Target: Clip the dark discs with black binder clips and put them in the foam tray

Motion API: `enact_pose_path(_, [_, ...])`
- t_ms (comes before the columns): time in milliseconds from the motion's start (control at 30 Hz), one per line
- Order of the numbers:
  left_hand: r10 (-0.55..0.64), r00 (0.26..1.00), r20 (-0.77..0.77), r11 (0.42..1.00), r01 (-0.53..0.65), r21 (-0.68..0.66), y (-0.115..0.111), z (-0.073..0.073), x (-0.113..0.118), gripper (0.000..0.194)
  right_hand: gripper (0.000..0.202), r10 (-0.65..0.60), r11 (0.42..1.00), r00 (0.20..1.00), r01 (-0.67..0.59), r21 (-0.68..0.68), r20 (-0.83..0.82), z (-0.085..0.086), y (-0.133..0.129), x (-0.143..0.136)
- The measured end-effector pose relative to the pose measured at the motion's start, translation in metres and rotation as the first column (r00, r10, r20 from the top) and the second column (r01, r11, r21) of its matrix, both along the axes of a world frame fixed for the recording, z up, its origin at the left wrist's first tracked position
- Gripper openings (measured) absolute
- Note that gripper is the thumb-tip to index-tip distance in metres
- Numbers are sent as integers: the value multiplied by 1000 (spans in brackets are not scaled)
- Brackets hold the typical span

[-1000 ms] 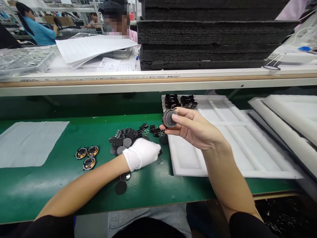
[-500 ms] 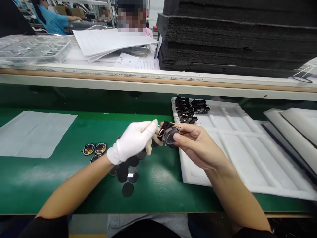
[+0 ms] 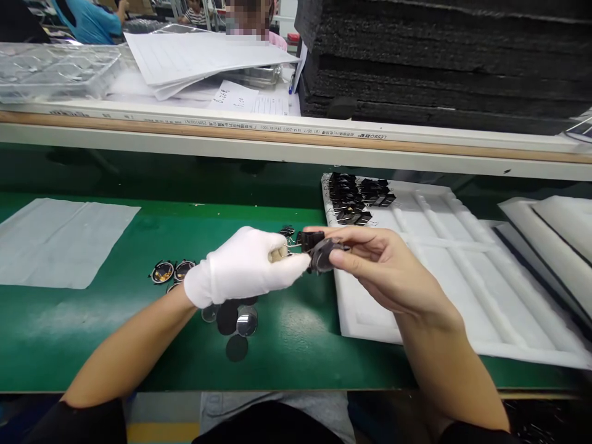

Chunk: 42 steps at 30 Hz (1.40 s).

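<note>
My left hand (image 3: 250, 265), in a white glove, is closed around the wire handles of a black binder clip (image 3: 311, 240). Its thumb reaches the edge of a round, dark, glossy piece (image 3: 322, 255), which resembles a small watch case. My bare right hand (image 3: 388, 265) pinches this piece from the other side, thumb on its face. The clip touches the piece's upper left edge; whether its jaws grip it I cannot tell. Below the glove lie dark round discs (image 3: 237, 348) and a clear, shiny disc (image 3: 246, 320), partly covered. Another binder clip (image 3: 287, 231) sits behind the glove.
Several round metal-rimmed pieces (image 3: 162, 272) lie left of the glove, near a translucent sheet (image 3: 69, 240). At right, a white foam tray (image 3: 370, 308) bears a cluster of black binder clips (image 3: 345, 197). A shelf edge (image 3: 231, 139) crosses behind, with papers and black foam stacked above.
The gloved hand has turned, its thumb now lower and against the round piece. The piece has tilted in my right hand. The camera view has shifted slightly.
</note>
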State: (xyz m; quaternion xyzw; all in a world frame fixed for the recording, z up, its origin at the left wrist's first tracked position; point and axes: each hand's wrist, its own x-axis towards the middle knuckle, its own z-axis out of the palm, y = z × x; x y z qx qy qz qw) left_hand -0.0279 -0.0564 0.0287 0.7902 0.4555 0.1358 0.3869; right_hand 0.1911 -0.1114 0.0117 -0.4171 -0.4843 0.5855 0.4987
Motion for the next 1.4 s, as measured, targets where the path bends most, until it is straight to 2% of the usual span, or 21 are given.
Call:
enact_pose_path(100, [67, 995, 78, 995, -60, -84, 3, 1, -2, 37, 8, -204, 979, 967, 200, -39, -153, 1, 6, 0])
enact_pose_path(200, [117, 984, 135, 976, -88, -199, 4, 1, -4, 32, 10, -278, 959, 933, 259, -112, -227, -1, 12, 1])
enact_pose_path(500, [89, 970, 225, 953, -17, -302, -2, -10, 1, 33, 21, -297, 955, 943, 294, -43, -148, -11, 16, -5])
enact_pose_path(900, [98, 962, 255, 965, -29, -261, -5, -21, 6, 44, 26, -299, 951, 949, 306, 55, -99, -21, 18, -7])
enact_pose_path(967, [47, 967, 249, 971, 14, -239, -2, -22, 5, 43, 26, -301, 949, 949, 308, 73, -91, -20, 18, -8])
enact_pose_path(1100, [-172, 951, 258, 970, 209, -124, 10, -24, -2, 49, 25, -339, 935, 925, 352, 50, -169, -10, 16, -6])
enact_pose_path(1167, [-167, 968, 189, 985, 174, -18, 21, -26, -3, 53, 26, -391, 913, 890, 408, 24, -236, -2, 15, -3])
enact_pose_path(1233, [-63, 997, 33, 989, 58, 137, 34, -30, 2, 54, 28, -439, 890, 854, 457, -2, -278, 6, 15, 1])
enact_pose_path(1300, [46, 982, -183, 950, 13, 311, 47, -35, 13, 54, 32, -467, 876, 823, 480, -43, -324, 13, 14, 6])
enact_pose_path(1367, [87, 908, -410, 901, 104, 420, 59, -42, 29, 55, 34, -468, 878, 788, 465, -110, -402, 18, 13, 8])
enact_pose_path(1400, [86, 856, -510, 884, 170, 435, 64, -45, 38, 58, 35, -463, 882, 768, 446, -148, -442, 20, 12, 9])
